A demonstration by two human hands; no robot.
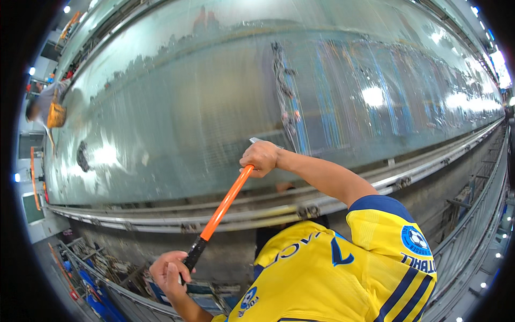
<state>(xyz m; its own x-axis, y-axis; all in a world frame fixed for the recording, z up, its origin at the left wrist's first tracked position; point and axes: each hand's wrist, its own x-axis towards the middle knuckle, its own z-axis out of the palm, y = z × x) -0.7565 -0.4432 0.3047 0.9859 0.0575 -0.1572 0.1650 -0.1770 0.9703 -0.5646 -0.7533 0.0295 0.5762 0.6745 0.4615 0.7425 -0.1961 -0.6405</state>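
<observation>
Over a broad, wet sheet, an orange pole is held aslant by two bare hands. Its upper end is grasped by the right hand, the fist clenched round the shaft, with the arm reached out across the metal rail along the sheet's near edge. Its lower end, wrapped in a black grip, is met by the left hand, whose fingers are curled about it near the tip; how firmly it is squeezed cannot be told. Between the two fists the bare orange length is left exposed, slanting down and to the left across the rail. Just beyond the right knuckles a small grey edge is seen; whether it is joined to the pole is hidden by the hand.

A dark, ragged band is spread across the sheet beyond the right hand, flanked on its right by blue streaks. Bright glare is thrown back from the surface at both sides. At the far left, well apart from the pole, another person is seen, blurred, beside a yellow-orange item. By the wearer, a yellow jersey is worn.
</observation>
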